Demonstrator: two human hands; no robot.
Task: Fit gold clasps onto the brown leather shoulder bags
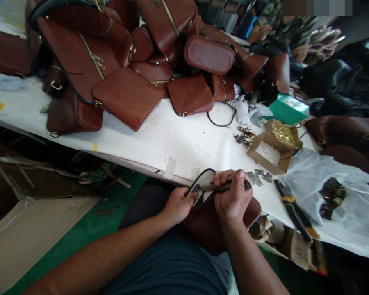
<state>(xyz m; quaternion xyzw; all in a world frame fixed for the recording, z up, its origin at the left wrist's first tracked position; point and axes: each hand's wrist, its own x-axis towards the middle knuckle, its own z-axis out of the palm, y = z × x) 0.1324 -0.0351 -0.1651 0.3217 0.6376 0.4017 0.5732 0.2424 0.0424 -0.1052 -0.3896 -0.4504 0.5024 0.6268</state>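
Observation:
A brown leather bag [206, 229] rests on my lap at the table's front edge. My right hand [235, 196] is wrapped round a pale-handled metal hand tool [213, 186], which looks like pliers, held over the bag. Its dark end pokes out past my thumb. With fingers and thumb closed, my left hand [180, 205] pinches the bag's edge by the tool's head. A thin black strap [199, 176] loops up beside these fingers. What lies between the tool's jaws is too small to make out.
Brown leather bags [129, 96] are heaped along the back of the white table [135, 143]. To the right are cardboard boxes of small fittings [270, 151], metal plates [258, 176], black-and-yellow pliers [295, 209] and a plastic bag [341, 180]. Another person's hand [260, 32] shows behind.

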